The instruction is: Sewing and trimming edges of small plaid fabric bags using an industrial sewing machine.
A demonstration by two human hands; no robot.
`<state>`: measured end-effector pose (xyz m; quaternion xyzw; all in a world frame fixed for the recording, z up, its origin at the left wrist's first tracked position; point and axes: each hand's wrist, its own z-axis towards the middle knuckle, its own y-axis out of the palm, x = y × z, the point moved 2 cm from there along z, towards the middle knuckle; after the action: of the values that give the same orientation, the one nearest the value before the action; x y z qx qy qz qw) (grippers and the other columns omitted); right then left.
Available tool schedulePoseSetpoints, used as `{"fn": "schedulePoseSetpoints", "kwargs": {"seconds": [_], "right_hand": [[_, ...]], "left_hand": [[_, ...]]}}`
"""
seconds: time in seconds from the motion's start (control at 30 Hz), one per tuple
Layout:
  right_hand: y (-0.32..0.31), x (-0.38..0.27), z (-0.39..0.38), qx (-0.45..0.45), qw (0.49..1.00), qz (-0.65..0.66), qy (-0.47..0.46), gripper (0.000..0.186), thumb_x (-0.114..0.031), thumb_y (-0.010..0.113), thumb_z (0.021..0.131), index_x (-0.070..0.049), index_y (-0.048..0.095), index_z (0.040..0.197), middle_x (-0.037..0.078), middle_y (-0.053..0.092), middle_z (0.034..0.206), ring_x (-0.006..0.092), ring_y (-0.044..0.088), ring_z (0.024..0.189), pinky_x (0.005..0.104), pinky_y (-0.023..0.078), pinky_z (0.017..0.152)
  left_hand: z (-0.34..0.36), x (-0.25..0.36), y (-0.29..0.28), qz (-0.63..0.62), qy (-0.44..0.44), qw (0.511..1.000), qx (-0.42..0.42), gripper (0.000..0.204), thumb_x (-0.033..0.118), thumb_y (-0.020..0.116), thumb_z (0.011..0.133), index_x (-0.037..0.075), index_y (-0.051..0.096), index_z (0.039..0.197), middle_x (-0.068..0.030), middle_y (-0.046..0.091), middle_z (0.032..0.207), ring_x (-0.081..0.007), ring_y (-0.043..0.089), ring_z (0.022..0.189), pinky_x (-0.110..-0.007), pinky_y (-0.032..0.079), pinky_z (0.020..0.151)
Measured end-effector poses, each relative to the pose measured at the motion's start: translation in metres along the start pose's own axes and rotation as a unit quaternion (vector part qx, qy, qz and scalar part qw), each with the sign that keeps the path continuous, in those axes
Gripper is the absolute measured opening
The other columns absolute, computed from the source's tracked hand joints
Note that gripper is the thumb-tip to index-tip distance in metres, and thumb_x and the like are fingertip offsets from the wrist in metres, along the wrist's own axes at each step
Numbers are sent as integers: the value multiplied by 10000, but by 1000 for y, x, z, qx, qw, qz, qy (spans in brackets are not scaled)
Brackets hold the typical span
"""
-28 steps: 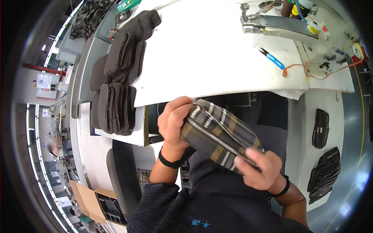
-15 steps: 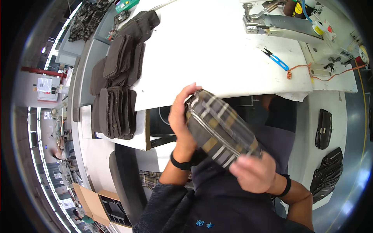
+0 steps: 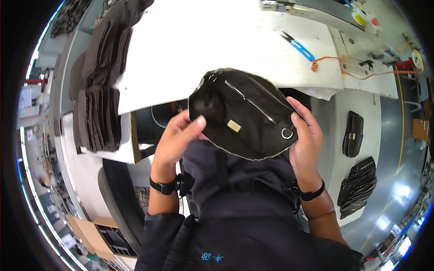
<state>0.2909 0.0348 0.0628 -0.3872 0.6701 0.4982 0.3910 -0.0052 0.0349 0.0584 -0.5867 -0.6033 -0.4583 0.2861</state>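
Observation:
A small black pouch (image 3: 255, 106) is held open-side up above my lap, at the table's front edge. Its dark inner face shows a silver zip, a second zip along the far edge, a small pale label and a metal ring near the right end. My left hand (image 3: 176, 137) grips the left end, thumb on top and fingers underneath. At the other end, by the ring, my right hand (image 3: 307, 137) pinches the rim between thumb and fingers. The outer side of the pouch is hidden from view.
Blue thread snips (image 3: 299, 48) lie on the white table (image 3: 181, 49), tied to an orange cord. Stacked dark fabric pieces (image 3: 100, 119) line the left side. A sewing machine arm (image 3: 321, 16) stands beyond. More dark pieces (image 3: 357, 187) rest on the right-hand surface.
Both hands have turned the pouch over, from its plaid zipped outside to its black inner face. My hands have spread it wider, and the view has shifted to the right.

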Motion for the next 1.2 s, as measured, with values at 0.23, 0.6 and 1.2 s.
{"fn": "schedulePoseSetpoints", "kwargs": {"seconds": [0.23, 0.6, 1.2], "right_hand": [[12, -3, -10, -100, 985, -141, -17, 489, 107, 496, 960, 85, 494, 1449, 158, 568, 1411, 184, 595, 1255, 294, 446, 1072], [79, 15, -29, -295, 955, -34, 21, 819, 20, 658, 958, -5, 181, 1623, 215, 304, 1616, 283, 607, 1284, 359, 543, 1011], [-96, 59, -21, -129, 843, -519, -60, 272, -63, 649, 961, 12, 669, 1222, 148, 697, 1138, 231, 694, 850, 326, 559, 740]], "left_hand": [[24, 17, -6, 189, 84, 972, 115, 262, 222, 684, 999, 7, 723, 1144, -46, 749, 906, -147, 701, 813, -295, 515, 689], [100, 151, 8, 555, 315, 756, 142, 470, 241, 763, 910, 51, 655, 1326, -206, 713, 1164, -322, 701, 956, -372, 549, 848], [109, 146, -56, 561, 94, 818, 83, 542, 108, 768, 822, -22, 618, 1327, -262, 727, 1113, -381, 725, 969, -422, 564, 887]]}}
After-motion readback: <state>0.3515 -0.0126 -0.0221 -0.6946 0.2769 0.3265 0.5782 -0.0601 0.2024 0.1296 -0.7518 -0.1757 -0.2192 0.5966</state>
